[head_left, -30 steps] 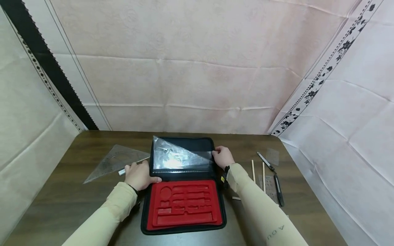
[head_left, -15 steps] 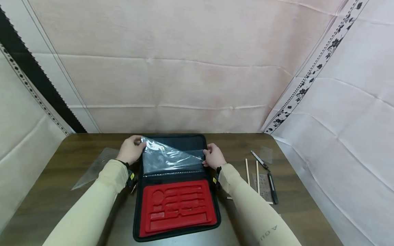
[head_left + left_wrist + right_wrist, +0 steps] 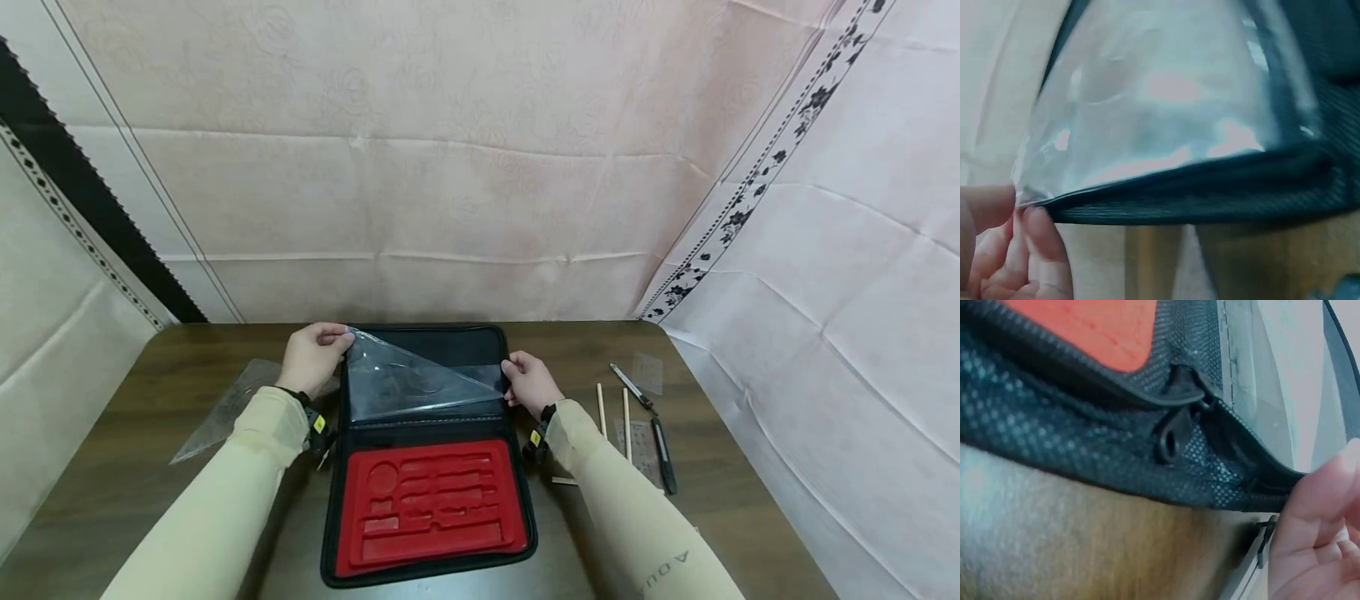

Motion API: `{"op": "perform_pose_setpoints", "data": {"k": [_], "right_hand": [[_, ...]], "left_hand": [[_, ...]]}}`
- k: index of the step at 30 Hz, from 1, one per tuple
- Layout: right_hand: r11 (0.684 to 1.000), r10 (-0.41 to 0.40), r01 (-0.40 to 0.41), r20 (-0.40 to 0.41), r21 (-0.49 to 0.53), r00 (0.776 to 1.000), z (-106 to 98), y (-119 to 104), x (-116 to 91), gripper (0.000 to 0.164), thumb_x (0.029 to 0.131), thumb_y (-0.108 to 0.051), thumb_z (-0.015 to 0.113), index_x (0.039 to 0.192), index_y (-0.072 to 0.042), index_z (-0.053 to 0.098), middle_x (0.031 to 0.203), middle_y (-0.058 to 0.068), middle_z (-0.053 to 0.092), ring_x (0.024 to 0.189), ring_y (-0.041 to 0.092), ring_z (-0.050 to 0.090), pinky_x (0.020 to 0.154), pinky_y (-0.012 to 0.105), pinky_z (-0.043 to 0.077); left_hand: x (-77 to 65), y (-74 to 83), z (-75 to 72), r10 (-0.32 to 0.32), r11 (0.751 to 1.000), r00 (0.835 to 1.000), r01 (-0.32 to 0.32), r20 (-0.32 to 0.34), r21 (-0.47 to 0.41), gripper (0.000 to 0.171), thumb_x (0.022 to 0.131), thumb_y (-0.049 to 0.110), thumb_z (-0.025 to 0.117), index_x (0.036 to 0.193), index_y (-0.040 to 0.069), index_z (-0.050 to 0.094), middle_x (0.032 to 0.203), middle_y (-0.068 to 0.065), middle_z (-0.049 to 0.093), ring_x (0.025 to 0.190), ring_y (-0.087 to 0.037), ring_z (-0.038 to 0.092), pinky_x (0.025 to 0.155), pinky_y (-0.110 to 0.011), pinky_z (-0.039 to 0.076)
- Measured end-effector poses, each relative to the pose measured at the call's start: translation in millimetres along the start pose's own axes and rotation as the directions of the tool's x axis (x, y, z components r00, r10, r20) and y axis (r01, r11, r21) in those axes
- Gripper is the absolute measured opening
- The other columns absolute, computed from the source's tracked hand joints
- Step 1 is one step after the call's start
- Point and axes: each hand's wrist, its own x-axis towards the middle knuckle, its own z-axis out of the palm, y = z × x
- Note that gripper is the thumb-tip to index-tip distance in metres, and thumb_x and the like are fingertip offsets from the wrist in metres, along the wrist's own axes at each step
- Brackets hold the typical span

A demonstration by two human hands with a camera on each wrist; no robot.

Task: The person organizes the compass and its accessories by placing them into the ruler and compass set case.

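A black zippered case (image 3: 438, 340) lies unfolded on the table, with a red moulded tray (image 3: 431, 508) in its near half. A clear plastic pocket (image 3: 405, 383) with a slanting upper edge covers part of the far half. My left hand (image 3: 311, 358) pinches the raised far-left corner of this pocket between thumb and finger; the left wrist view shows the plastic (image 3: 1166, 81) pulled up from the dark cover. At the opposite side, my right hand (image 3: 531, 383) grips the cover's right edge, near the pocket's low end. A zipper pull (image 3: 1169, 444) hangs by the fold in the right wrist view.
A clear set square (image 3: 225, 417) lies left of the case, partly behind the left arm. To the right are pale sticks (image 3: 602, 412), a silver-and-black drawing tool (image 3: 632, 387), a black-handled tool (image 3: 663, 454) and small clear sheets (image 3: 647, 373). Cloth walls (image 3: 420, 208) enclose the table (image 3: 577, 342).
My left hand has moved from the case's left side up to the pocket's far corner and taken hold of it. The right hand stays at the cover's right edge.
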Motion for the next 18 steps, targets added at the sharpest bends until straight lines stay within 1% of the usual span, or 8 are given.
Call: {"op": "perform_pose_setpoints", "data": {"k": [2, 4, 6, 9, 11, 14, 16, 18], "right_hand": [[1.0, -0.005, 0.005, -0.006, 0.008, 1.0, -1, 1, 0, 0.016, 0.102, -0.019, 0.05, 0.108, -0.005, 0.054, 0.081, 0.018, 0.052, 0.052, 0.019, 0.051, 0.052, 0.03, 0.049], [1.0, -0.008, 0.008, -0.01, 0.019, 1.0, -1, 2, 0, 0.015, 0.102, -0.02, 0.05, 0.108, -0.007, 0.054, 0.078, 0.015, 0.049, 0.051, 0.018, 0.047, 0.051, 0.03, 0.045], [1.0, -0.023, 0.023, -0.012, 0.02, 1.0, 0, 3, 1, 0.015, 0.103, -0.02, 0.049, 0.107, -0.007, 0.054, 0.073, 0.01, 0.044, 0.049, 0.018, 0.041, 0.05, 0.029, 0.039], [0.998, -0.057, 0.057, -0.014, -0.022, 0.998, 1, 3, 1, 0.014, 0.103, -0.02, 0.048, 0.105, -0.007, 0.055, 0.066, 0.005, 0.039, 0.048, 0.018, 0.036, 0.049, 0.029, 0.034], [0.994, -0.091, 0.091, -0.008, -0.067, 0.996, 1, 3, 0, 0.014, 0.103, -0.019, 0.048, 0.104, -0.008, 0.056, 0.064, 0.004, 0.039, 0.047, 0.018, 0.037, 0.049, 0.029, 0.034], [0.984, -0.136, 0.135, 0.0, -0.121, 0.991, 1, 3, 0, 0.013, 0.103, -0.017, 0.048, 0.104, -0.008, 0.058, 0.066, 0.005, 0.043, 0.049, 0.018, 0.04, 0.05, 0.029, 0.037], [0.977, -0.148, 0.144, -0.014, -0.155, 0.989, 0, 4, 0, 0.013, 0.102, -0.018, 0.049, 0.104, -0.009, 0.059, 0.069, 0.007, 0.046, 0.052, 0.02, 0.042, 0.051, 0.03, 0.038], [0.965, -0.172, 0.159, -0.045, -0.21, 0.984, -1, 6, 1, 0.013, 0.102, -0.018, 0.05, 0.103, -0.01, 0.059, 0.076, 0.007, 0.053, 0.059, 0.02, 0.047, 0.056, 0.032, 0.041]], "left_hand": [[-0.6, 3.7, -2.3, -0.025, 0.999, 0.999, 0.026, 0.035, -0.028, 0.036, 0.098, 0.027, 0.059, 0.122, 0.0, 0.059, 0.117, -0.02, 0.062, 0.104, -0.031, 0.059, 0.085, -0.042, 0.047], [-0.3, 5.1, -3.9, -0.04, 0.998, 0.997, 0.042, 0.061, -0.038, 0.036, 0.097, 0.027, 0.06, 0.121, 0.001, 0.06, 0.119, -0.02, 0.062, 0.107, -0.031, 0.058, 0.089, -0.044, 0.045], [0.5, 4.6, -5.3, -0.036, 0.999, 0.997, 0.039, 0.071, -0.034, 0.035, 0.096, 0.027, 0.061, 0.12, 0.001, 0.062, 0.119, -0.02, 0.063, 0.111, -0.03, 0.056, 0.093, -0.045, 0.043], [2.8, 1.6, -6.8, -0.037, 0.999, 0.997, 0.038, 0.074, -0.013, 0.032, 0.096, 0.026, 0.062, 0.118, 0.004, 0.065, 0.118, -0.018, 0.064, 0.111, -0.029, 0.055, 0.095, -0.046, 0.042], [4.5, 0.2, -7.7, -0.037, 0.999, 0.996, 0.036, 0.075, 0.011, 0.03, 0.096, 0.027, 0.062, 0.117, 0.006, 0.066, 0.117, -0.017, 0.065, 0.111, -0.029, 0.055, 0.095, -0.047, 0.041], [7.2, 1.4, -8.8, -0.03, 0.999, 0.996, 0.027, 0.082, 0.037, 0.028, 0.096, 0.028, 0.062, 0.114, 0.008, 0.068, 0.115, -0.015, 0.065, 0.109, -0.029, 0.055, 0.094, -0.049, 0.041], [8.5, 3.5, -8.3, -0.028, 0.999, 0.994, 0.023, 0.103, 0.048, 0.028, 0.096, 0.031, 0.061, 0.114, 0.009, 0.068, 0.115, -0.014, 0.065, 0.109, -0.029, 0.055, 0.093, -0.05, 0.041], [9.6, 5.5, -8.2, -0.02, 0.998, 0.992, 0.013, 0.126, 0.054, 0.029, 0.096, 0.032, 0.061, 0.113, 0.01, 0.068, 0.115, -0.014, 0.066, 0.108, -0.029, 0.056, 0.093, -0.05, 0.042]]}}
